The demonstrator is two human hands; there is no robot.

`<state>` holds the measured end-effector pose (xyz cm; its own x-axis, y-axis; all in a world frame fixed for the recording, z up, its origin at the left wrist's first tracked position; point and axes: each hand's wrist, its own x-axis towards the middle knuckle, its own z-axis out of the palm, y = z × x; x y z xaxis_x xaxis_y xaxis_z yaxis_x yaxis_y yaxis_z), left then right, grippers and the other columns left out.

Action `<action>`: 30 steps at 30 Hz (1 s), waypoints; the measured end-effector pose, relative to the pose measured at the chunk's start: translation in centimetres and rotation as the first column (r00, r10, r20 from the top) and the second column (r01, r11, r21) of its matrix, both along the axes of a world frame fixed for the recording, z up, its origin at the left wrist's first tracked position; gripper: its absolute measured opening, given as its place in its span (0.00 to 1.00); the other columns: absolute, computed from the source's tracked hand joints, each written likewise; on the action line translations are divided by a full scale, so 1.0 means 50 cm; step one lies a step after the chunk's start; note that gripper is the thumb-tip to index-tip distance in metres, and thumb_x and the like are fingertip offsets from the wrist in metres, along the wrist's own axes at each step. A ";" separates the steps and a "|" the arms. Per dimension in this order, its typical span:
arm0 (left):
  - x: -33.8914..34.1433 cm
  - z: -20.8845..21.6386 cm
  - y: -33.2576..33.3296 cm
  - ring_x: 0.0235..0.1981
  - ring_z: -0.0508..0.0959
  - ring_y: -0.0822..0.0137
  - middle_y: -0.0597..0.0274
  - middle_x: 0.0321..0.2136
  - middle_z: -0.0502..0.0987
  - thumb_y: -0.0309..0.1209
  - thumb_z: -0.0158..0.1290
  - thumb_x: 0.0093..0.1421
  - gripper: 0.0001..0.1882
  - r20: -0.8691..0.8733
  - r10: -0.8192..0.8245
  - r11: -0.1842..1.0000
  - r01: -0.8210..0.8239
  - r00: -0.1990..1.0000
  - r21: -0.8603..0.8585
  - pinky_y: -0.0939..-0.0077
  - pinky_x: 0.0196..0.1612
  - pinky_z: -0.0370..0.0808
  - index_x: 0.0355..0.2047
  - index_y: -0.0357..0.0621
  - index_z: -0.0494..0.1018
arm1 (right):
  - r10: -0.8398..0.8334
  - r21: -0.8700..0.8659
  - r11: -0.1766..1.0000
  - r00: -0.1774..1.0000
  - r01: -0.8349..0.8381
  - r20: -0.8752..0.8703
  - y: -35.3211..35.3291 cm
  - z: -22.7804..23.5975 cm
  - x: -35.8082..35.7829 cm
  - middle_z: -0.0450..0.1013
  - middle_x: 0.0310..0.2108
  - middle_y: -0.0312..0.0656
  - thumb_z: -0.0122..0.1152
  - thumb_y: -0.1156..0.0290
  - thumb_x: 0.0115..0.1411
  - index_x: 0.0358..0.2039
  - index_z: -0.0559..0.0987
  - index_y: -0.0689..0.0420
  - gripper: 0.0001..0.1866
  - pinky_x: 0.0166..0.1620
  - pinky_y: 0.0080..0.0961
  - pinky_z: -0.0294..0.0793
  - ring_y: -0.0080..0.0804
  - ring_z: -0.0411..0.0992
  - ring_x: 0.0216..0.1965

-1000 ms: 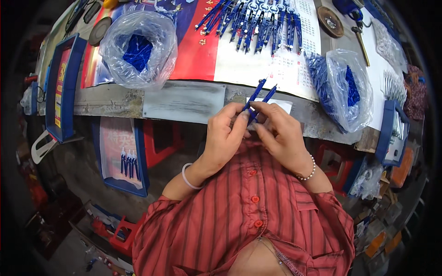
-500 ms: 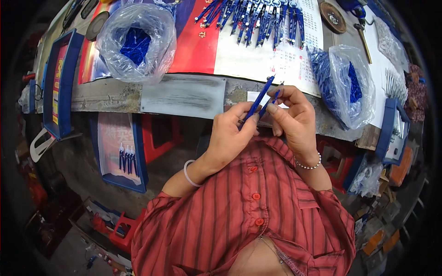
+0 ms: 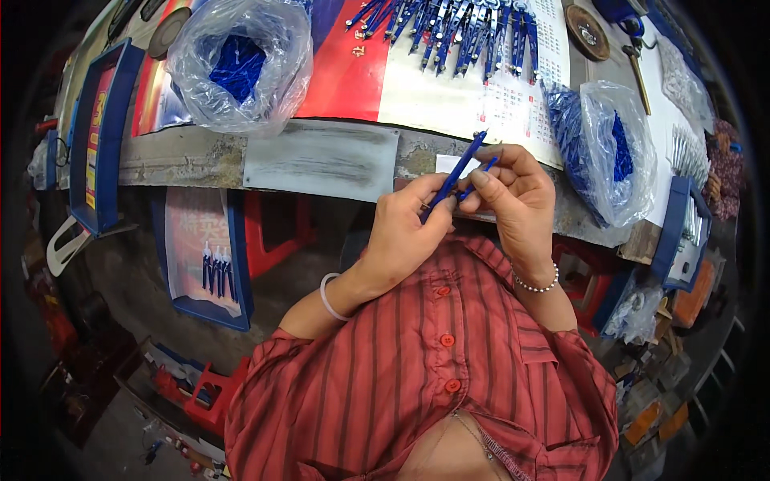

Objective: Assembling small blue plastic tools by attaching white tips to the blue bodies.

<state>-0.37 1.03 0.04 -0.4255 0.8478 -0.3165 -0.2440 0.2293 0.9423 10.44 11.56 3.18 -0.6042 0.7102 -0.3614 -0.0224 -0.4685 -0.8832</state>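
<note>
In front of my chest, close to the table's front edge, my left hand (image 3: 405,228) grips a slim blue compass leg (image 3: 459,172), which tilts up to the right and shows a pin-like tip. My right hand (image 3: 517,196) pinches a thinner blue plastic piece (image 3: 487,167) between thumb and fingers, right beside that leg. Both hands are closed and nearly touch; whether the two parts are joined I cannot tell. Beyond them, several blue-and-silver drawing compasses (image 3: 473,44) lie in a row on a calendar sheet (image 3: 513,104).
Clear plastic bags of blue parts stand left (image 3: 277,92) and right (image 3: 634,196) on the table. A grey metal plate (image 3: 321,156) lies at the front edge. Below, a blue-rimmed tray (image 3: 212,313) holds several compasses. A hammer (image 3: 640,76) and round dish (image 3: 588,34) are far right.
My right fingers have shifted on the thin blue piece, which now tilts more to the right, its lower end against the leg. The left hand keeps its grip. The view has moved slightly.
</note>
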 end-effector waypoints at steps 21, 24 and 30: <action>-0.008 0.000 -0.005 0.19 0.77 0.72 0.55 0.20 0.76 0.27 0.48 0.60 0.11 -0.051 -0.048 0.999 0.049 0.998 0.018 0.78 0.22 0.71 0.40 0.34 0.73 | 0.076 0.668 0.699 0.955 -0.255 0.286 -0.005 -0.036 0.001 0.70 0.33 0.38 0.61 0.81 0.54 0.41 0.74 0.65 0.13 0.30 0.10 0.66 0.15 0.65 0.27; -0.010 0.007 -0.007 0.20 0.79 0.72 0.57 0.22 0.77 0.26 0.47 0.61 0.10 -0.069 -0.032 0.998 0.036 0.997 0.055 0.80 0.22 0.72 0.40 0.33 0.72 | -0.161 0.588 0.803 0.985 0.096 0.059 -0.032 -0.028 -0.008 0.66 0.40 0.40 0.61 0.82 0.53 0.52 0.65 0.63 0.25 0.33 0.10 0.67 0.17 0.63 0.28; 0.003 0.014 -0.008 0.20 0.79 0.72 0.58 0.22 0.77 0.25 0.46 0.62 0.10 -0.165 -0.051 0.987 0.075 0.985 0.141 0.82 0.22 0.73 0.41 0.32 0.72 | -0.064 -0.083 0.995 0.998 0.063 -0.008 -0.028 -0.015 0.007 0.71 0.31 0.33 0.61 0.78 0.54 0.43 0.73 0.62 0.15 0.40 0.16 0.70 0.20 0.70 0.36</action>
<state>-0.20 0.64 0.75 -0.4046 0.9067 -0.1193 -0.0767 0.0963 0.9924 10.79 10.16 2.41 -0.5633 0.7149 -0.4143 -0.0637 -0.5375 -0.8409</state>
